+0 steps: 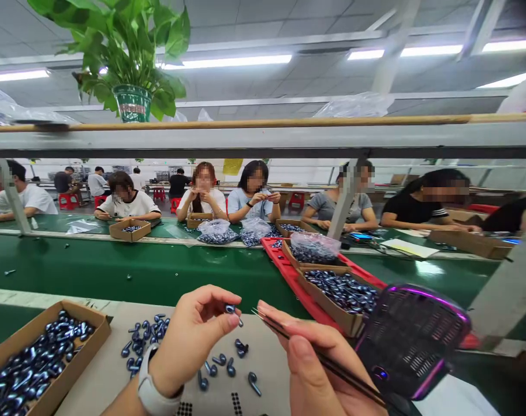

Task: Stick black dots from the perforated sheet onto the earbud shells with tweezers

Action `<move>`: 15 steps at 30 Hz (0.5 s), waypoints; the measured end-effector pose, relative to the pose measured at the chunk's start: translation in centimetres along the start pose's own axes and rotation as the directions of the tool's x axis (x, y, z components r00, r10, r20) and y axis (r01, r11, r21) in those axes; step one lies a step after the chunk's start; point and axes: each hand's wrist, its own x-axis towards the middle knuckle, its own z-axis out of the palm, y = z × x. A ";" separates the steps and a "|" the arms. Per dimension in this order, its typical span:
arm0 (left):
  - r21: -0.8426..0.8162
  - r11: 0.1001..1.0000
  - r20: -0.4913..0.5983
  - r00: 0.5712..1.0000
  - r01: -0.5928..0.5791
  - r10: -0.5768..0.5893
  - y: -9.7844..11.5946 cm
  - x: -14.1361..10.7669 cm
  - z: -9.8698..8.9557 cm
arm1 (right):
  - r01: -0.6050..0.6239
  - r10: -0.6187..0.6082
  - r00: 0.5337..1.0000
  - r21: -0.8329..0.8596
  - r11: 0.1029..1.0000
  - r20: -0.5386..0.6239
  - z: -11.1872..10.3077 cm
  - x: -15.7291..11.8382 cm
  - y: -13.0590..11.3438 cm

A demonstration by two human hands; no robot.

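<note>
Between thumb and fingers, my left hand (pixel 197 329) pinches a small dark blue earbud piece (pixel 231 309). A pale watch band is on that wrist. My right hand (pixel 314 358) grips dark tweezers (pixel 327 363), whose tips point left toward the held piece without touching it. Below the hands, loose earbud pieces (pixel 254 383) lie on a grey-beige mat (pixel 263 346), with more heaped left of the wrist. Sheets of small black dots (pixel 235 403) show at the bottom edge.
A cardboard box of earbud pieces (pixel 102 334) stands at left. A red tray (pixel 288 283) carries more boxes and a bag. A black device with purple light (pixel 414 341) is at right. Beyond the green belt (pixel 202 271), several people sit working. A potted plant (pixel 133 104) stands on the shelf.
</note>
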 end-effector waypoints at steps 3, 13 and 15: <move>-0.068 0.997 -0.013 0.999 0.042 -0.043 0.5 -1.2 -0.2 | -0.033 0.030 0.998 0.057 0.998 0.061 0.3 -0.6 0.5; -0.319 0.929 0.163 0.977 0.186 -0.139 0.8 -2.8 -0.5 | -0.008 -0.018 0.980 0.130 0.992 0.197 1.1 -1.2 -0.2; -0.369 0.908 0.193 0.972 0.199 -0.135 0.8 -2.9 -0.5 | -0.019 -0.007 0.977 0.120 0.993 0.213 1.1 -1.2 -0.4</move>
